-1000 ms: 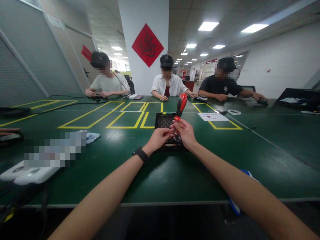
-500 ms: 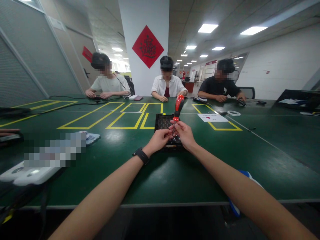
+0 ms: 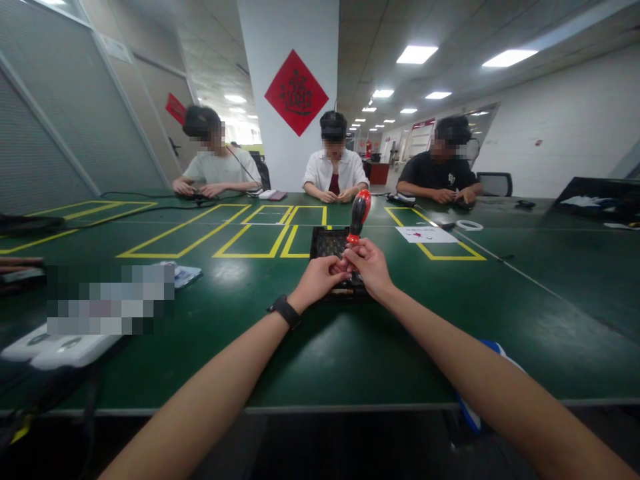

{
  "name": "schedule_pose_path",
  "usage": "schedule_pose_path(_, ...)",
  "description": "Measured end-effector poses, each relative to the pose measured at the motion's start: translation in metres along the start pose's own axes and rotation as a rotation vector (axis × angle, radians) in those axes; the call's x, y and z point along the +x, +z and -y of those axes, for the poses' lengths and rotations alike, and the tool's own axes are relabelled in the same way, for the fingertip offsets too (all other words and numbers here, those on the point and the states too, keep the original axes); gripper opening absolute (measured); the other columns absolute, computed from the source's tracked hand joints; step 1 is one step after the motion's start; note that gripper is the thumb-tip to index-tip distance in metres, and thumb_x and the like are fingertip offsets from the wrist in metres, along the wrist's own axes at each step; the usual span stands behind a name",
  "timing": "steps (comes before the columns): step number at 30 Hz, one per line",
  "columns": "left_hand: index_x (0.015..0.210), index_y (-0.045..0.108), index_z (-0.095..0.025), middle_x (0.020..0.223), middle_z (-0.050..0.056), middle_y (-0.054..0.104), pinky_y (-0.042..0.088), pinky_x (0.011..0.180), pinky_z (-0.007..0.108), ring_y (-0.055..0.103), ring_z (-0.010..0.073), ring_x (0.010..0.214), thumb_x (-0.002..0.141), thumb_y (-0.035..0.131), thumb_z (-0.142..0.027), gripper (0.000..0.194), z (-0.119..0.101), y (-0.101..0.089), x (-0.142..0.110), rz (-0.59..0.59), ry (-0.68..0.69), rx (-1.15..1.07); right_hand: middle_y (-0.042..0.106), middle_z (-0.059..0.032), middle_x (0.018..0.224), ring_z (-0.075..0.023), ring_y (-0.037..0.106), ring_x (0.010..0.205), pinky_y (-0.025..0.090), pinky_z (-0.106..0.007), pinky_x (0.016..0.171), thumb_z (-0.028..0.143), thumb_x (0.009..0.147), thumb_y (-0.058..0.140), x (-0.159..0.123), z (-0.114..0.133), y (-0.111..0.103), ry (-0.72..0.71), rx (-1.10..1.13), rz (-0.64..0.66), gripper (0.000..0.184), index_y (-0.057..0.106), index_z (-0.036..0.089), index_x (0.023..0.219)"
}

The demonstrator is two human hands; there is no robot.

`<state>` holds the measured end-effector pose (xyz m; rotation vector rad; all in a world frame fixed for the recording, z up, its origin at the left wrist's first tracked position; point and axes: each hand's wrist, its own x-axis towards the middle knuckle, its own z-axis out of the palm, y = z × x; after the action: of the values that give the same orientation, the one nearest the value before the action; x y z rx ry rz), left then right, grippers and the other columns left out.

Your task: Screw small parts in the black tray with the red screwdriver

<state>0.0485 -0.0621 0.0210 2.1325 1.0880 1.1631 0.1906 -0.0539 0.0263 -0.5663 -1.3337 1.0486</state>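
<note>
My right hand (image 3: 373, 268) grasps the red-and-black screwdriver (image 3: 360, 217), near-upright over the black case (image 3: 327, 244); my left hand (image 3: 319, 279) adjoins, its hold indeterminable.

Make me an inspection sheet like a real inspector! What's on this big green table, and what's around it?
Surface: green table, marked with yellow lines.
Things in use: red-and-black screwdriver, handle up and leaning slightly, tip hidden; black case beneath the hands.
Clutter: white paper, white ring, partly blurred white object.
Hands: right hand grips the screwdriver; left hand has its fingertips close beside it, grip unclear.
Cables: dark cable along the table's far left.
Surroundings: three people seated opposite; red diamond sign on a white pillar.
</note>
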Motion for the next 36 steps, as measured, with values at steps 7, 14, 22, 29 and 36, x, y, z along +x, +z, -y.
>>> schedule_pose_path(7,0.082,0.065,-0.011,0.076,0.003,0.068,0.045,0.064,0.023,0.06,0.0142,0.069,0.076,0.055,-0.028,0.02,0.0,-0.0009,0.0006,0.083,0.04,-0.102,0.065,-0.0039,0.082,-0.0093,0.058,0.063,0.044,-0.02,0.052,0.039,0.074,0.061,0.0014,0.0,-0.0035,0.027,-0.052,0.039,0.036,0.06,0.017,0.102)
schedule_pose_path(14,0.091,0.065,-0.011,0.088,0.008,0.069,0.049,0.073,0.027,0.064,0.017,0.077,0.076,0.055,-0.027,0.024,0.0034,0.0017,0.0023,0.091,0.038,-0.209,0.066,-0.0046,0.088,-0.012,0.06,0.072,0.047,-0.024,0.06,0.033,0.069,0.067,0.0018,-0.0012,-0.0059,0.032,-0.048,0.032,0.036,0.063,0.018,0.1)
schedule_pose_path(22,0.081,0.065,-0.012,0.073,0.005,0.067,0.044,0.058,0.022,0.058,0.0119,0.06,0.071,0.063,-0.037,0.027,0.0034,0.0002,0.0024,0.046,0.004,-0.083,0.066,-0.0033,0.083,-0.0093,0.057,0.063,0.046,-0.023,0.056,0.031,0.062,0.072,0.0019,-0.0013,-0.0029,0.051,-0.017,-0.055,0.034,0.062,0.016,0.09)
schedule_pose_path(29,0.08,0.067,-0.012,0.07,0.004,0.066,0.043,0.058,0.022,0.057,0.0123,0.061,0.07,0.063,-0.036,0.026,0.004,0.0003,0.0021,0.079,-0.011,-0.073,0.062,-0.0003,0.078,-0.0109,0.059,0.072,0.049,-0.024,0.066,0.03,0.055,0.076,0.0013,-0.0012,-0.0023,-0.004,-0.05,-0.099,0.032,0.053,0.017,0.073)
schedule_pose_path(36,0.072,0.065,-0.012,0.067,0.002,0.064,0.04,0.058,0.02,0.055,0.0108,0.059,0.076,0.056,-0.032,0.022,-0.001,-0.0021,0.0012,0.096,0.056,-0.034,0.063,-0.0013,0.075,-0.0055,0.049,0.051,0.042,-0.02,0.048,0.041,0.07,0.063,-0.0009,0.0064,0.0004,0.054,-0.084,-0.024,0.03,0.063,0.016,0.086)
